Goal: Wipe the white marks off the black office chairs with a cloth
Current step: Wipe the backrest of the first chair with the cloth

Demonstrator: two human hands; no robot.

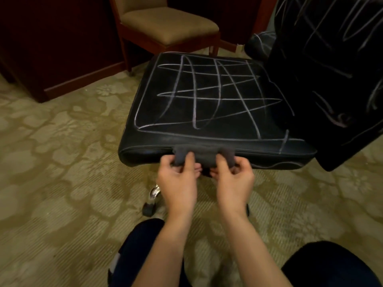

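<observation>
At the near edge of the black chair seat (207, 96), the person is holding a grey cloth (204, 155) against the side rim. The left hand (179, 179) and the right hand (234, 179) are each pinching it, thumbs on top. White marks (209, 94) are crossing the seat and the backrest (331, 69) at right.

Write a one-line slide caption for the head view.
Both hands, left and right, hold a grey cloth at the front edge of a black office chair seat scribbled with white marks.
</observation>
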